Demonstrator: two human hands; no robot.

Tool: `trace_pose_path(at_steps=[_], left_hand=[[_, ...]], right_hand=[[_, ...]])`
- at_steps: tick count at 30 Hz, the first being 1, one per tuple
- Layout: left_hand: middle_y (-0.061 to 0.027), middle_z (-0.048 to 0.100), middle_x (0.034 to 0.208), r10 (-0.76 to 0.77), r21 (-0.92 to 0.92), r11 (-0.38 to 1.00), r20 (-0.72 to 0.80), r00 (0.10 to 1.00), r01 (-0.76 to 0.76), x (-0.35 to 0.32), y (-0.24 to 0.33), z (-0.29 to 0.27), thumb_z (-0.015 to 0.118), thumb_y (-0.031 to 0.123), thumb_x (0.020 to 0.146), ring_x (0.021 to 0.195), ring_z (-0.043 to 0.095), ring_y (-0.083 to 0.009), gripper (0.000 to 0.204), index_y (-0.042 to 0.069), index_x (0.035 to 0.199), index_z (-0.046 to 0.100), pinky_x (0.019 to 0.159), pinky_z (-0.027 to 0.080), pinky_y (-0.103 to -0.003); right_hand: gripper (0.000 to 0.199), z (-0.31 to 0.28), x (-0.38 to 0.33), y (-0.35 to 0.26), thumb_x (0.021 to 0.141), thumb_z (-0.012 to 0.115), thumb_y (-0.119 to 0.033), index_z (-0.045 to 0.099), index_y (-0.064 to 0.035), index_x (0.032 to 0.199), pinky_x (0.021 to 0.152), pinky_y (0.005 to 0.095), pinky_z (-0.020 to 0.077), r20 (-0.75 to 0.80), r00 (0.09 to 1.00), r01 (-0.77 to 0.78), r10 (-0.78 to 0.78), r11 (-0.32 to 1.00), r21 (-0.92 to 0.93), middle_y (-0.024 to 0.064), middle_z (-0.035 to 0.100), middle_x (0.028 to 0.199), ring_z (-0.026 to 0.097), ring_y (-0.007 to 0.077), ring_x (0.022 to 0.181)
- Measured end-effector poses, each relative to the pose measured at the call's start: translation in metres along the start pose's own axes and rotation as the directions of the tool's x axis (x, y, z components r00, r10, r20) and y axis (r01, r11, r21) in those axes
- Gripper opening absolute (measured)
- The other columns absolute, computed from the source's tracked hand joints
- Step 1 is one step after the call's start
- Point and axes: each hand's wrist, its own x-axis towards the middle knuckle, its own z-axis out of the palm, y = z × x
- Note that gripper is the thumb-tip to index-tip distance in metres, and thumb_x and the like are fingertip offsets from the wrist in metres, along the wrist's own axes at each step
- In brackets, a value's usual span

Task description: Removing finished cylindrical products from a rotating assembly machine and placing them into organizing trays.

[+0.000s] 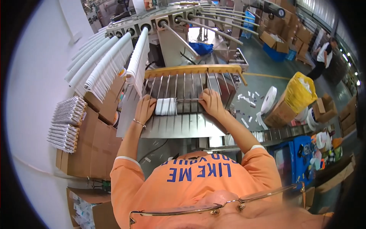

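Observation:
A slotted metal rack (179,126) with a wooden top bar (194,70) stands in front of me. On its rods lies a small bundle of flat white pieces (166,107). My left hand (145,108) grips the bundle's left end. My right hand (211,103) is curled on the rack just to the bundle's right, fingers closed on a thin metal rod (190,99) that runs sideways out of the bundle.
Long rows of white pieces (110,66) hang on machine arms (206,27) at upper left. Cardboard boxes (95,145) carry packed stacks (68,122) on the left. A yellow bag in a box (301,91), white rolls (268,99) and another person (324,57) are to the right.

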Motion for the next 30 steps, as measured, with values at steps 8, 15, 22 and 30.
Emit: trace_pose_path(at_steps=[8, 15, 22, 30], left_hand=[[-0.0073, 0.058, 0.105, -0.682, -0.757, 0.556, -0.181, 0.709, 0.342, -0.041, -0.105, -0.024, 0.058, 0.015, 0.078, 0.096, 0.054, -0.0195, 0.035, 0.007, 0.112, 0.053, 0.080, 0.044, -0.032], [-0.0008, 0.055, 0.107, -0.743, -0.979, -0.049, 0.167, 0.648, 0.197, 0.028, -0.121, -0.058, 0.057, 0.026, 0.084, 0.093, 0.053, -0.0137, 0.044, 0.010, 0.123, 0.044, 0.077, 0.046, -0.028], [-0.0132, 0.056, 0.105, -0.483, -0.725, -0.628, 0.077, 0.872, -0.284, 0.037, -0.136, -0.033, 0.055, 0.014, 0.084, 0.094, 0.058, -0.0210, 0.033, 0.001, 0.114, 0.047, 0.079, 0.051, -0.029], [-0.0067, 0.058, 0.083, -0.779, -0.997, -0.070, 0.071, 0.623, 0.027, -0.172, -0.169, -0.165, 0.053, 0.013, 0.085, 0.066, 0.055, -0.0117, 0.019, 0.004, 0.102, 0.055, 0.059, 0.048, -0.024]], right_hand=[[0.041, -0.002, -0.026, 0.072, 0.072, 0.062, -0.005, 0.049, -0.0064, 0.111, 0.077, 0.0322, 0.0440, 0.381, 0.756, -0.650, 0.533, 0.542, 0.532, 0.0093, 0.054, 0.101, 0.055, 0.0236, 0.088], [0.065, -0.015, -0.004, 0.117, 0.078, 0.059, -0.004, 0.024, -0.0042, 0.132, 0.083, 0.0237, 0.0394, 0.473, 0.577, -0.597, 0.666, -0.052, 0.801, 0.0109, 0.046, 0.115, 0.049, 0.0141, 0.093], [0.061, -0.005, 0.031, 0.119, 0.081, 0.059, -0.006, 0.025, -0.0018, 0.132, 0.086, 0.0270, 0.0382, 0.435, 0.589, -0.524, 0.682, -0.087, 0.847, 0.0097, 0.044, 0.110, 0.047, 0.0171, 0.098], [0.040, -0.081, 0.037, -0.021, 0.078, 0.059, -0.007, 0.046, -0.0036, 0.115, 0.080, 0.0282, 0.0424, 0.729, 0.599, -0.784, 0.330, 0.056, 0.619, 0.0100, 0.050, 0.110, 0.051, 0.0206, 0.094]])
